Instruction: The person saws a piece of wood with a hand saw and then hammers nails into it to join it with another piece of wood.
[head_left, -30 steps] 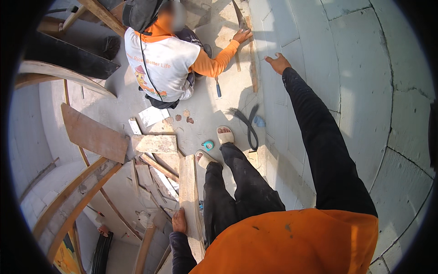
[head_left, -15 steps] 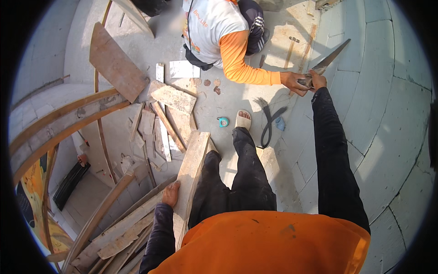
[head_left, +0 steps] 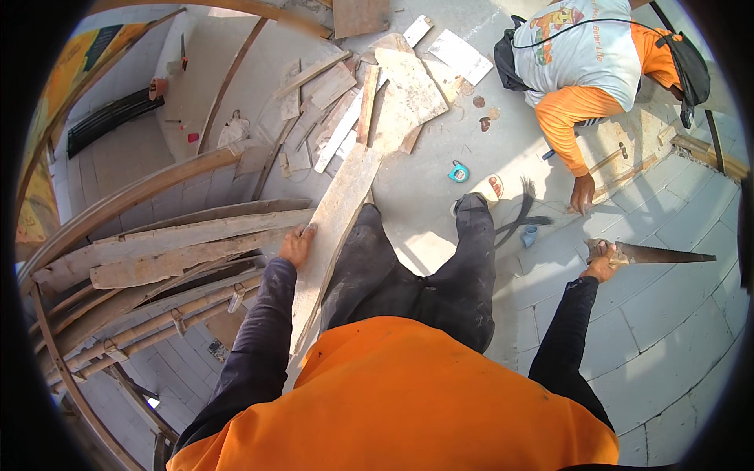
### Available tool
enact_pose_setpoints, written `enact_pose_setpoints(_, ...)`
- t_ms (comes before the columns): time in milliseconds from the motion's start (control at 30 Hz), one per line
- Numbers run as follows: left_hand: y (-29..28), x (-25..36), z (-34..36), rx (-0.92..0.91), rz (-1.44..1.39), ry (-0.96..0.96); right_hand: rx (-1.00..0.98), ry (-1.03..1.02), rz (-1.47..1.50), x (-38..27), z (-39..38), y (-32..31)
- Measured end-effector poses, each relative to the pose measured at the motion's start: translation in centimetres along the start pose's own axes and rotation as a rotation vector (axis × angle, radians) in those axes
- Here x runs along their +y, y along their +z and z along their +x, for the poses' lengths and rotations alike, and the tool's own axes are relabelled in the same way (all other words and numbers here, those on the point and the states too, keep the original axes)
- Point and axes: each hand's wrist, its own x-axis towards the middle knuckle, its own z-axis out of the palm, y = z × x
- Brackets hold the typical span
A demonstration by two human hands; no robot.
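Observation:
My right hand [head_left: 602, 261] is closed round the handle of a handsaw [head_left: 664, 254], out to my right in front of the pale block wall. The saw's blade points away to the right. On my other side, my left hand [head_left: 297, 246] grips the edge of a long wooden plank [head_left: 339, 208]. This plank slants along my left leg, its far end near a pile of boards. A co-worker's hand [head_left: 582, 194] hangs low, apart from the saw, and looks empty.
A co-worker in a white and orange shirt [head_left: 585, 59] bends at the far right. Loose boards [head_left: 408, 86] lie ahead, with a teal tape measure [head_left: 459, 172] and dark strands [head_left: 525, 216] on the floor. Stacked planks [head_left: 173, 255] and curved wooden rails [head_left: 141, 192] fill the left. A block wall [head_left: 660, 314] stands right.
The co-worker's hand has let go of the handsaw, which is now in my right hand alone and drawn nearer. My view has turned; my left hand still grips the plank.

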Motion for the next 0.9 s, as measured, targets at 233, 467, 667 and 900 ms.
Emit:
enact_pose_setpoints(233, -4.2, -15.3, 12.0, 0.04, -0.363, -0.027, -0.172, -0.096, -0.388, 1.0, -26.3, -1.3)
enact_pose_setpoints(467, -8.1, -28.2, 23.3, 0.247, -0.578, 0.06, -0.443, -0.121, -0.875, 5.5, -41.1, 8.4)
enact_pose_setpoints(667, -4.7, -31.7, 34.9, 0.473, -0.755, 0.104, -0.622, -0.133, -0.732, 15.4, -38.1, 26.7)
enact_pose_setpoints(900, 6.1, -32.9, 55.5, 0.538, -0.652, 0.172, -0.834, 0.099, -0.492, 31.2, -28.4, 45.6)
